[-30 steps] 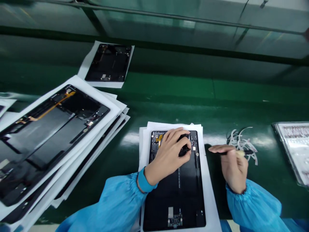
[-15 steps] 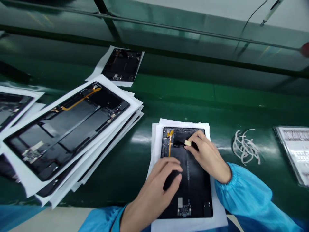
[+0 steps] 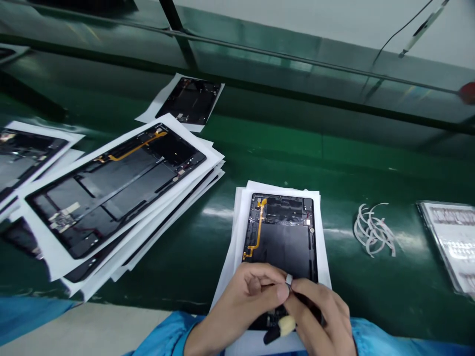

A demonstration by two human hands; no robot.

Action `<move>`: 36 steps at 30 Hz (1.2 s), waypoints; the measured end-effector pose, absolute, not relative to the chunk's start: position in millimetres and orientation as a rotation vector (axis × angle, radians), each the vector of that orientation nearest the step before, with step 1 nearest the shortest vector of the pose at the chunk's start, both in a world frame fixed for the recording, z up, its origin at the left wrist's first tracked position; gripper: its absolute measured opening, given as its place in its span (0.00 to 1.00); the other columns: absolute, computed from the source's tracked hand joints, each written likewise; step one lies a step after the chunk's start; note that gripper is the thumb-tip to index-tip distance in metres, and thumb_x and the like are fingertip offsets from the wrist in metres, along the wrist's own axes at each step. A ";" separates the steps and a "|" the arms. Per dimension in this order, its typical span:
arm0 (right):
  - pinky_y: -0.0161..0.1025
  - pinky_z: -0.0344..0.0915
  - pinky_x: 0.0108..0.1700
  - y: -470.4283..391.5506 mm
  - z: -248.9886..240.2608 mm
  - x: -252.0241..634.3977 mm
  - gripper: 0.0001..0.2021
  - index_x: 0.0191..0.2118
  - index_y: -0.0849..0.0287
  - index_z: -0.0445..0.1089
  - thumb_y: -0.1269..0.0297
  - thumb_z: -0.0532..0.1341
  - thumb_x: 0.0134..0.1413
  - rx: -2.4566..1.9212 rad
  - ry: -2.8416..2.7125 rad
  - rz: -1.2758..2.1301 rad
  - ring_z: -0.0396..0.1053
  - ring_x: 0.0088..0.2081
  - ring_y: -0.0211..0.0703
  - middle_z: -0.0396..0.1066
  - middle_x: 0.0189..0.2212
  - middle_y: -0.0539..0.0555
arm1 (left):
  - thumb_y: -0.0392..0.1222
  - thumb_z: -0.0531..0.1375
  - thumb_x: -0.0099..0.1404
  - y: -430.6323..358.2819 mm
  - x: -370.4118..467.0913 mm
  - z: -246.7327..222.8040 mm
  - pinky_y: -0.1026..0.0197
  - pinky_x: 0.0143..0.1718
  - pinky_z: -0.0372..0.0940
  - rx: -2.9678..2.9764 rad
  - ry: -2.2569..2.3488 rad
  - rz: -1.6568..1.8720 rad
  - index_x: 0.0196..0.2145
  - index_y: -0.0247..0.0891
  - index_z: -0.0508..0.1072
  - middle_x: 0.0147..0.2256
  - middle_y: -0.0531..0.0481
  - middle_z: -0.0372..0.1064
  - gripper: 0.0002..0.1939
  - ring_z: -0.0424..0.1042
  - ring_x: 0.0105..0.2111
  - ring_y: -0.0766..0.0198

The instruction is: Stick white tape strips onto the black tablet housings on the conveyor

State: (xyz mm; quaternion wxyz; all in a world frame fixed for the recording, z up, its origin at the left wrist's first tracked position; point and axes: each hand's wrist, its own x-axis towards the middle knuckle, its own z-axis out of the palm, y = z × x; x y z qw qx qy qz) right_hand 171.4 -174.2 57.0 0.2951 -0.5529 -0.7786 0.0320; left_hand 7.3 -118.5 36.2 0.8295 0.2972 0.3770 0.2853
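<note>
My left hand [image 3: 247, 301] and my right hand [image 3: 321, 311] meet over the lower part of an opened black tablet [image 3: 285, 242]. Their fingertips are closed together around a small white piece [image 3: 289, 280], mostly hidden by the fingers. From beneath the fingers of my right hand sticks out a small cream piece with a black end [image 3: 285, 326]. An orange flex cable [image 3: 259, 225] runs along the tablet's left side. White paper sheets [image 3: 324, 267] lie under the tablet, and my hands cover most of its lower end.
Left of me, a stack of opened tablets [image 3: 129, 178] lies between white sheets, beside another tablet [image 3: 31, 148]. One more tablet [image 3: 191, 99] lies farther back. On the right are curled white strips [image 3: 374, 230] and a clear-edged tray [image 3: 451, 242].
Both hands have come together lower over the tablet. My right hand has moved down from its upper part with the cream-and-black piece. A white piece now shows between the fingertips.
</note>
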 end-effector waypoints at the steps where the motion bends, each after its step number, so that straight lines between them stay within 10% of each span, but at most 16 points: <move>1: 0.34 0.70 0.37 -171.9 52.5 172.9 0.10 0.41 0.55 0.72 0.75 0.55 0.63 -1.453 -2.046 0.120 0.76 0.33 0.38 0.77 0.36 0.53 | 0.51 0.69 0.58 -117.4 7.2 35.9 0.70 0.33 0.66 0.660 0.818 0.598 0.29 0.34 0.78 0.28 0.50 0.76 0.15 0.72 0.29 0.69; 7: 0.30 0.72 0.39 -155.5 54.9 197.1 0.14 0.49 0.58 0.68 0.74 0.54 0.60 -1.371 -2.003 0.503 0.76 0.38 0.38 0.76 0.39 0.54 | 0.45 0.63 0.65 -115.4 12.9 36.1 0.69 0.31 0.66 1.143 1.031 0.673 0.29 0.36 0.79 0.28 0.49 0.76 0.11 0.73 0.28 0.65; 16: 0.38 0.74 0.34 -161.2 47.8 197.2 0.20 0.50 0.67 0.68 0.79 0.45 0.58 -1.451 -2.319 0.091 0.77 0.33 0.45 0.78 0.38 0.60 | 0.39 0.58 0.69 -118.6 24.2 35.8 0.67 0.35 0.69 1.396 1.001 0.649 0.35 0.40 0.80 0.30 0.51 0.77 0.11 0.75 0.30 0.64; 36: 0.35 0.70 0.29 -153.9 45.6 194.5 0.20 0.46 0.59 0.64 0.82 0.45 0.53 -1.525 -2.252 0.263 0.73 0.26 0.40 0.74 0.34 0.54 | 0.34 0.53 0.72 -142.8 1.7 33.4 0.65 0.41 0.71 1.868 1.040 0.746 0.47 0.44 0.74 0.38 0.50 0.78 0.12 0.76 0.36 0.62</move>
